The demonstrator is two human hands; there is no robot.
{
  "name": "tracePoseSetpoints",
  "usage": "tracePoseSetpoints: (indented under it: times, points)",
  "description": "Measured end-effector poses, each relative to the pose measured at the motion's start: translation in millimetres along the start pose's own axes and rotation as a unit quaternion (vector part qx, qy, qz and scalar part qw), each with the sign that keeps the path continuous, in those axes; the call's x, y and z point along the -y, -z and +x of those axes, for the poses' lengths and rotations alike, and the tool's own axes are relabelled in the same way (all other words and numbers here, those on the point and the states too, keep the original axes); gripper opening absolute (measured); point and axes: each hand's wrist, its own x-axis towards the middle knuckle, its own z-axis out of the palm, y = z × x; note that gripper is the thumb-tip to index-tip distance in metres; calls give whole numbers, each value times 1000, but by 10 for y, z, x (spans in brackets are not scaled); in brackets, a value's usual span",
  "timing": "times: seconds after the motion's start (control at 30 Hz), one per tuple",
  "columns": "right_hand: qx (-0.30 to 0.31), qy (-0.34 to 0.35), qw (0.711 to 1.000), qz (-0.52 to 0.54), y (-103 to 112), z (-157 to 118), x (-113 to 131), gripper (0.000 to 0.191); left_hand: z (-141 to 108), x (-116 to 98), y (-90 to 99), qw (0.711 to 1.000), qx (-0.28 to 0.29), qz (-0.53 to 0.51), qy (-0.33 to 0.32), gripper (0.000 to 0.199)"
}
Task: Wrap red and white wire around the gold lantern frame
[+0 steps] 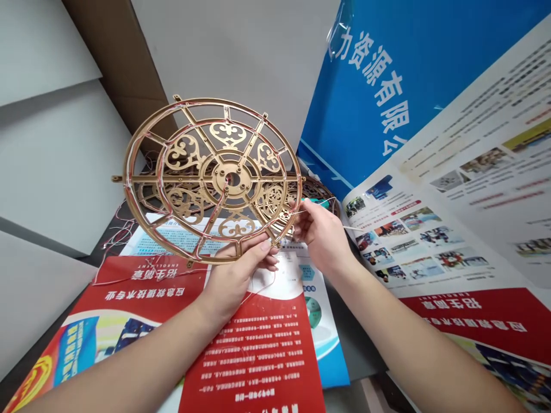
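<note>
A round gold openwork frame [232,156] with scroll ornaments and a hub hangs tilted above the papers. Red and white wires run along its rings and one spoke. My left hand [241,269] grips the frame's lower rim, thumb in front. At the lower right rim, my right hand [321,232] has its fingers pinched together by a thin white wire [314,207]; the fingertips partly hide what they hold.
Red and white printed leaflets [258,344] lie beneath the frame. More gold frames [321,189] rest behind it. Loose thin wires [118,232] trail at left. A blue panel [344,109] and an upright printed sheet [465,189] stand at right, white boards [47,155] at left.
</note>
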Motion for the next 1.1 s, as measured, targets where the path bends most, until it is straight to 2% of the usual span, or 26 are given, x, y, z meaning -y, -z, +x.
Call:
tracePoseSetpoints:
  times: [0.13, 0.33, 0.6, 0.87, 1.03, 1.1]
  points:
    - [-16, 40, 999, -6, 4, 3, -21, 30, 2, 3, 5, 1000, 0, -5, 2, 29]
    - [-4, 67, 998, 20, 30, 9, -23, 30, 2, -6, 2, 1000, -5, -11, 3, 30]
    - [77, 50, 994, 56, 20, -12, 68, 36, 20, -12, -10, 1000, -21, -17, 15, 31]
    - [157, -1, 986, 53, 26, -79, 128, 36, 15, -21, -7, 1000, -13, 1, 8, 31]
    - [135, 8, 990, 37, 37, -51, 131, 46, 20, -33, -2, 1000, -4, 10, 2, 27]
    - [120, 23, 992, 20, 55, -33, 132, 41, 16, -41, -8, 1000, -6, 12, 0, 28]
